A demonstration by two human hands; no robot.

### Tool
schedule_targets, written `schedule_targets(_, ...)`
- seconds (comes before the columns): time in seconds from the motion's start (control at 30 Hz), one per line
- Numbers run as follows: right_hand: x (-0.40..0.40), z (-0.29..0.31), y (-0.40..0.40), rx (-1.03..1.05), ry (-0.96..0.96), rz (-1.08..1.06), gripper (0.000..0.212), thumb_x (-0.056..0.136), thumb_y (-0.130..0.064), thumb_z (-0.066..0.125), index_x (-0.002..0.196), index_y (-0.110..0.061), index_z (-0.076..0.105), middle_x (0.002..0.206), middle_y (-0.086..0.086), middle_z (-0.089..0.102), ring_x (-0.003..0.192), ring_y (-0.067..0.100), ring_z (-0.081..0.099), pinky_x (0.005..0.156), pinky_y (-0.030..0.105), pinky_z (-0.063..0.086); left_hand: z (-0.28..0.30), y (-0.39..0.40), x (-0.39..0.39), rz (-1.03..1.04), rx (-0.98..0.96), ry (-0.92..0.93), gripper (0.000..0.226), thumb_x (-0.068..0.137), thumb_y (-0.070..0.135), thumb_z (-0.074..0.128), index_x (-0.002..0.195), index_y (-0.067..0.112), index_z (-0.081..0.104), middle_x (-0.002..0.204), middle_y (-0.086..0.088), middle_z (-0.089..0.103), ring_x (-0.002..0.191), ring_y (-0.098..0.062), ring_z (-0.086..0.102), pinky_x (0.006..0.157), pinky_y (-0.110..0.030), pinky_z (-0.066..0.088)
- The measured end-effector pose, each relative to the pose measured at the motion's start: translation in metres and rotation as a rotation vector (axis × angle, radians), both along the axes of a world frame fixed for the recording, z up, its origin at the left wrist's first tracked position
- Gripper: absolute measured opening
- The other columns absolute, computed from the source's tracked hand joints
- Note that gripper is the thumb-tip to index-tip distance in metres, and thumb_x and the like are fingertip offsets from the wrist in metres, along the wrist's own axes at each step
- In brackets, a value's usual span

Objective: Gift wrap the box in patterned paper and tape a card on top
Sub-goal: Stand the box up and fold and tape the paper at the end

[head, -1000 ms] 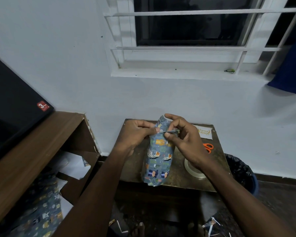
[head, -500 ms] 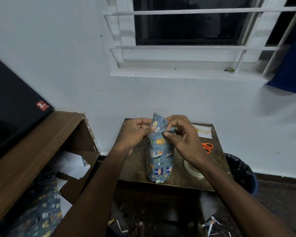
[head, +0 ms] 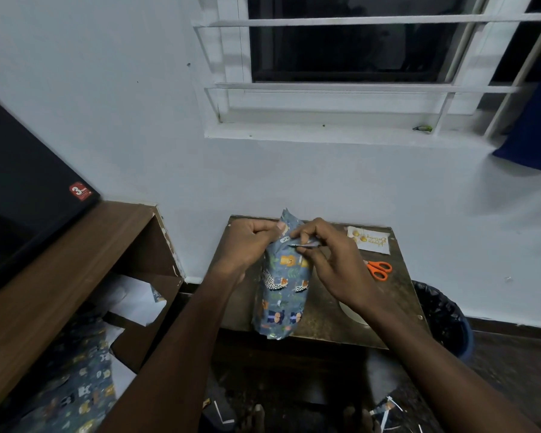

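The box (head: 283, 285), covered in blue paper with animal prints, stands on end on the small brown table (head: 325, 326). A loose paper flap sticks up at its top. My left hand (head: 247, 245) grips the box's upper left side, thumb pressed on the paper. My right hand (head: 331, 264) pinches a folded paper edge at the upper right. A white card (head: 369, 240) with yellow writing lies flat at the table's back right.
Orange-handled scissors (head: 378, 269) lie right of my right hand. A tape roll (head: 352, 314) shows partly under my right wrist. A dark bin (head: 444, 317) stands right of the table. Left is a wooden desk (head: 60, 276) with spare patterned paper (head: 69, 385) below.
The box has been tipped more upright and the top flap now stands higher. Both hands stayed at its upper end, shifting slightly as the paper edge was folded.
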State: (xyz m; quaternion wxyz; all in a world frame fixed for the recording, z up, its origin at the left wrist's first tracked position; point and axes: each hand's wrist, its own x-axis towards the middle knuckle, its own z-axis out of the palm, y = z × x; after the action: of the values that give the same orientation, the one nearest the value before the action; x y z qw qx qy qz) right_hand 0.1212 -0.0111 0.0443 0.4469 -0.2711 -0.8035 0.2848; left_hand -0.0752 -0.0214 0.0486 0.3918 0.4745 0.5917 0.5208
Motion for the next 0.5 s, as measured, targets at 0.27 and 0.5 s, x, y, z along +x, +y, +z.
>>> schedule_targets(0.27, -0.003, 0.002, 0.000, 0.288, -0.094, -0.203, 0.023, 0.091, 0.007, 0.067, 0.105, -0.012, 0.066, 0.118, 0.001, 0.060, 0.119, 0.024, 0.058, 0.086, 0.045, 0.051, 0.002, 0.003, 0.017, 0.136, 0.135, 0.106, 0.014, 0.097, 0.022, 0.076, 0.090, 0.011, 0.080, 0.080, -0.003, 0.080, 0.075, -0.019, 0.076, 0.072, -0.035, 0.062)
schedule_targets(0.5, 0.004, 0.003, -0.004, 0.578, -0.227, -0.251, 0.018, 0.094, 0.000, 0.053, 0.099, -0.003, 0.070, 0.094, 0.008, 0.065, 0.094, 0.031, 0.060, 0.067, 0.042, 0.050, 0.003, 0.000, 0.029, 0.142, 0.248, 0.203, 0.007, 0.102, 0.014, 0.068, 0.098, 0.010, 0.073, 0.088, 0.002, 0.078, 0.084, -0.015, 0.074, 0.074, -0.026, 0.058)
